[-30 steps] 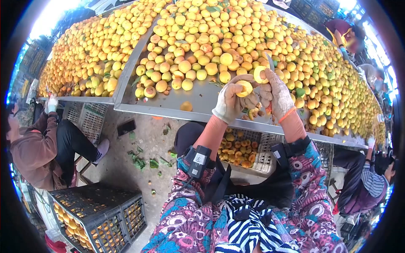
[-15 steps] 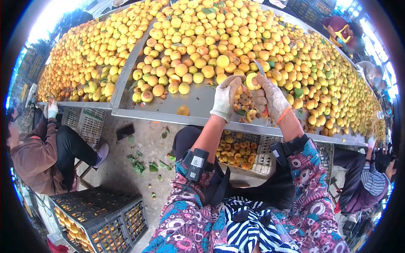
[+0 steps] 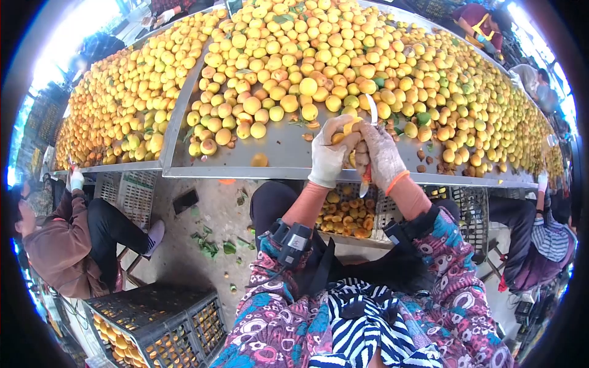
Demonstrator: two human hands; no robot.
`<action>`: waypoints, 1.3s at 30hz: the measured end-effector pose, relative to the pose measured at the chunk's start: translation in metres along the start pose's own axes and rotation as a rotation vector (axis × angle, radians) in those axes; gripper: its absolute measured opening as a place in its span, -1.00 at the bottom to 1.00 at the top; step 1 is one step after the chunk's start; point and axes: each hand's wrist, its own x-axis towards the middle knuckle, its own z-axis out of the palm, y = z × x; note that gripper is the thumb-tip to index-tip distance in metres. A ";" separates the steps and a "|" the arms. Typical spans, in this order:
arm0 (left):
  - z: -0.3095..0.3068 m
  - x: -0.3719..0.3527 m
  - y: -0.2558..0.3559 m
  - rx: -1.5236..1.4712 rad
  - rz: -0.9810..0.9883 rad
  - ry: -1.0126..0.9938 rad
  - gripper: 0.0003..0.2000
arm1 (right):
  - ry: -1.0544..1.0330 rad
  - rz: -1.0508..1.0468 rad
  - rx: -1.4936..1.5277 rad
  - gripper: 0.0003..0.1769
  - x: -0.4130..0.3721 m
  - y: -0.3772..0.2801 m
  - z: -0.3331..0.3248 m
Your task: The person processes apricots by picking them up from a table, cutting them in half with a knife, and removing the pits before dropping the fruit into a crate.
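Observation:
My left hand [image 3: 329, 154], in a white glove, is closed around a yellow apricot [image 3: 348, 129], part of which shows between the fingers. My right hand [image 3: 383, 156], in a soiled glove, grips a small knife [image 3: 373, 111]. Its pale blade points up toward the fruit heap, and the other end shows below the palm. Both hands are pressed close together over the near edge of the metal table [image 3: 279, 153]. Beyond them spreads a heap of apricots [image 3: 294, 61]. Under the table edge, a crate [image 3: 383, 214] contains halved apricots [image 3: 346, 216].
A metal divider [image 3: 184, 110] splits the table. A black crate of apricots [image 3: 156, 325] stands on the floor at lower left, near scattered leaves [image 3: 208, 244]. One person [image 3: 64, 239] sits at the left, another [image 3: 546, 245] at the right.
My hands have come closer together, with the left fingers now wrapped over the apricot and the knife blade more upright. The view has shifted slightly.

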 end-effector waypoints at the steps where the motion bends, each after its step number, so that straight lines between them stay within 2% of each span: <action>1: 0.004 0.000 -0.003 -0.053 -0.024 0.055 -0.65 | 0.089 -0.006 -0.008 -0.78 -0.004 0.000 0.009; 4: 0.016 0.000 -0.004 -0.079 -0.074 0.196 -0.72 | 0.131 -0.134 -0.088 -0.77 0.000 0.006 0.008; 5: 0.013 0.004 -0.028 -0.334 -0.138 0.241 -0.82 | 0.035 -0.126 -0.097 -0.76 0.000 0.006 0.003; 8: -0.003 0.004 -0.019 -0.316 -0.420 0.179 -0.80 | -0.007 -0.063 -0.153 -0.76 -0.010 -0.004 -0.004; 10: -0.005 -0.011 0.007 -0.282 -0.412 0.036 -0.74 | 0.023 -0.071 -0.217 -0.73 -0.014 -0.010 -0.016; 12: 0.002 -0.036 0.000 -0.243 -0.218 -0.059 -0.66 | 0.007 -0.055 -0.249 -0.72 -0.019 -0.013 -0.035; 13: 0.010 -0.046 -0.011 -0.080 -0.141 -0.089 -0.61 | 0.010 -0.049 -0.247 -0.70 -0.021 -0.012 -0.041; 14: 0.005 -0.049 -0.022 0.238 0.069 -0.217 -0.60 | 0.016 -0.040 -0.252 -0.70 -0.023 -0.012 -0.047; 16: 0.018 -0.040 0.008 0.404 0.215 -0.143 -0.73 | 0.019 -0.024 -0.264 -0.69 -0.028 -0.011 -0.053; 19: 0.027 -0.036 0.008 -0.050 -0.131 -0.166 -0.64 | -0.024 -0.017 -0.256 -0.72 -0.026 -0.009 -0.048; 22: 0.031 -0.029 -0.002 -0.113 -0.234 -0.080 -0.68 | -0.011 -0.047 -0.332 -0.73 -0.011 -0.008 -0.039; 24: 0.033 -0.019 -0.008 -0.375 -0.372 0.043 -0.72 | 0.032 -0.073 -0.462 -0.73 -0.002 -0.015 -0.031; 25: 0.032 -0.014 -0.010 -0.521 -0.408 0.121 -0.72 | 0.057 -0.320 -0.681 -0.75 0.026 -0.002 -0.049; 27: 0.026 -0.004 -0.004 -0.834 -0.409 0.258 -0.71 | -0.037 -0.766 -0.548 -0.78 0.070 -0.008 -0.061; 29: 0.008 0.001 -0.007 -0.812 -0.386 0.166 -0.66 | 0.009 -0.820 -0.253 -0.80 0.076 -0.013 -0.060; 30: 0.002 0.003 -0.011 -0.773 -0.392 0.112 -0.65 | 0.109 -0.654 -0.043 -0.80 0.043 -0.040 -0.024; 31: 0.001 0.003 -0.009 -0.768 -0.390 0.084 -0.65 | -0.155 -0.669 0.047 -0.72 0.032 -0.053 -0.007; 34: 0.003 0.004 -0.005 -0.756 -0.373 0.041 -0.61 | -0.222 -0.674 0.274 -0.69 0.037 -0.063 0.029; 35: 0.008 0.002 -0.007 -0.751 -0.360 0.055 -0.57 | -0.201 -0.702 0.295 -0.68 0.043 -0.061 0.036; 38: 0.013 0.001 0.001 -0.752 -0.396 0.069 -0.54 | -0.042 -0.875 0.051 -0.69 0.045 -0.054 0.059; 39: 0.011 0.000 0.005 -0.756 -0.417 0.044 -0.55 | -0.066 -0.872 0.049 -0.73 0.049 -0.050 0.058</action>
